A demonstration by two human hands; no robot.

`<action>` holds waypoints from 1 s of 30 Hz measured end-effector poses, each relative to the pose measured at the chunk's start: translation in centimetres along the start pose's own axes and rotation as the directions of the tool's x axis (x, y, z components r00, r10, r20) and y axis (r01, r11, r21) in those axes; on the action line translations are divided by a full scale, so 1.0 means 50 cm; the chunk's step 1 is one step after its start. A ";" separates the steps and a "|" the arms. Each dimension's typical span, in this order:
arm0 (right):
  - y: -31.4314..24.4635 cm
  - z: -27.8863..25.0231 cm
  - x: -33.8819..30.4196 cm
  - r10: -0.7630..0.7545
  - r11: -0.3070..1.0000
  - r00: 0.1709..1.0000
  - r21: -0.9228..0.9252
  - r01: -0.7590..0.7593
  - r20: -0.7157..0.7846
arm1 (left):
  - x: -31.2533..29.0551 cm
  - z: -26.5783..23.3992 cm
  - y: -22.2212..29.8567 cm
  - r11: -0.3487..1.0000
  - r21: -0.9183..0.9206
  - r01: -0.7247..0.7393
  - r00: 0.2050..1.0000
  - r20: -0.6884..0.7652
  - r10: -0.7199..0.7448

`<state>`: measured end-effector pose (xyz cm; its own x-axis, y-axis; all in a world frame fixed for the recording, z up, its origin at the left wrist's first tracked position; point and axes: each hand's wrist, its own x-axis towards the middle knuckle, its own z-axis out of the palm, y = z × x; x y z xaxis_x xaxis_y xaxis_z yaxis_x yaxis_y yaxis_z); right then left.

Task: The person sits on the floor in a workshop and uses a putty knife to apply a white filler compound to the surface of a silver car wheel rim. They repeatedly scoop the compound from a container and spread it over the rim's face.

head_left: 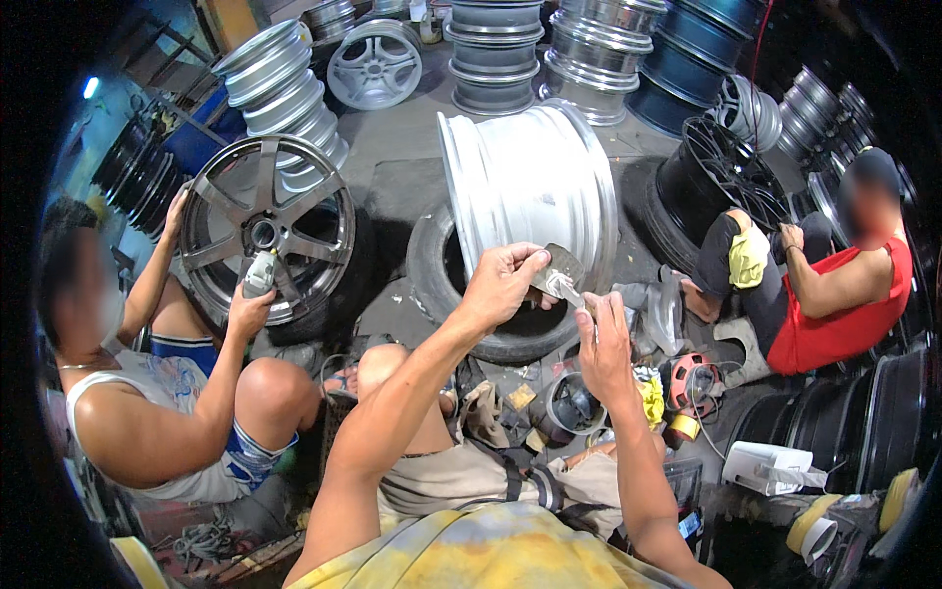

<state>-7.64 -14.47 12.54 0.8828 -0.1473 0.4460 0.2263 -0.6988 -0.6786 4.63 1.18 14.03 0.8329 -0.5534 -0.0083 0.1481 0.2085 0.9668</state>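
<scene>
In front of my chest my left hand (504,287) is closed on a dark, flat, rounded plate (556,257), its thumb on top. My right hand (605,346) grips a small putty knife (569,293), whose blade lies against the plate. White paste shows where the two meet. Just beyond my hands a pale silver wheel rim (525,182) stands on its edge, resting on a black tyre (429,285) that lies on the floor.
At left a person holds a grey hand tool (260,275) against a dark spoked wheel (221,216). At right a person in a red top (834,314) sits by a black rim (702,177). Stacked rims (496,54) line the back. A bucket (574,404) stands below my hands.
</scene>
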 end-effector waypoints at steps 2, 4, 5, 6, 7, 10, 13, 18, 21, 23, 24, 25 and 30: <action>-0.006 -0.013 -0.010 0.087 0.995 0.993 0.034 -0.090 0.077 | -0.004 -0.003 0.004 1.000 -0.023 -0.001 1.000 -0.026 0.000; 0.047 -0.012 -0.027 -0.010 0.999 0.998 -0.036 0.012 0.055 | -0.008 -0.009 0.023 1.000 0.012 -0.013 0.999 -0.031 0.014; 0.056 -0.024 -0.034 0.060 0.998 0.996 -0.021 -0.059 0.069 | -0.011 -0.013 0.024 1.000 0.025 -0.019 0.999 -0.035 0.020; 0.062 -0.034 -0.040 0.130 0.992 0.988 -0.006 -0.130 0.083 | -0.014 -0.018 0.013 0.994 0.102 -0.040 0.999 -0.030 0.043; 0.070 -0.043 -0.043 0.198 0.980 0.975 0.009 -0.200 0.100 | -0.016 -0.020 0.010 0.988 0.153 -0.001 1.000 0.012 -0.001; 0.082 -0.086 -0.031 0.288 0.938 0.956 0.186 -0.293 0.055 | -0.023 -0.009 0.006 0.960 0.272 0.064 0.989 0.114 -0.099; 0.036 -0.114 -0.011 0.186 0.957 0.981 0.216 -0.195 0.062 | -0.023 -0.009 0.016 0.968 0.223 0.115 0.984 0.110 -0.142; -0.039 -0.115 0.029 -0.101 0.991 0.982 0.104 0.085 0.159 | -0.026 -0.019 0.041 0.961 0.252 0.113 0.977 0.146 -0.153; -0.044 -0.115 0.045 -0.250 0.959 0.935 -0.071 0.275 0.252 | -0.026 -0.021 0.043 0.956 0.274 0.108 0.974 0.165 -0.158; -0.056 -0.111 0.053 -0.282 0.937 0.910 -0.118 0.330 0.304 | -0.024 -0.022 0.042 0.952 0.286 0.114 0.972 0.164 -0.166; -0.057 -0.108 0.055 -0.282 0.930 0.905 -0.143 0.340 0.318 | -0.024 -0.022 0.045 0.949 0.299 0.100 0.974 0.167 -0.155; -0.057 -0.105 0.056 -0.281 0.922 0.901 -0.166 0.349 0.331 | -0.025 -0.021 0.051 0.946 0.313 0.086 0.975 0.170 -0.145; -0.037 -0.082 0.058 -0.295 0.901 0.890 -0.209 0.381 0.348 | -0.023 -0.034 0.041 0.974 0.216 0.060 0.990 0.115 -0.087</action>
<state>-7.17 -16.50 17.48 0.8619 0.3188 0.3944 0.4539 -0.8319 -0.3194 4.91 3.62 15.60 0.7497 -0.6588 -0.0626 0.0792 -0.0046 0.9968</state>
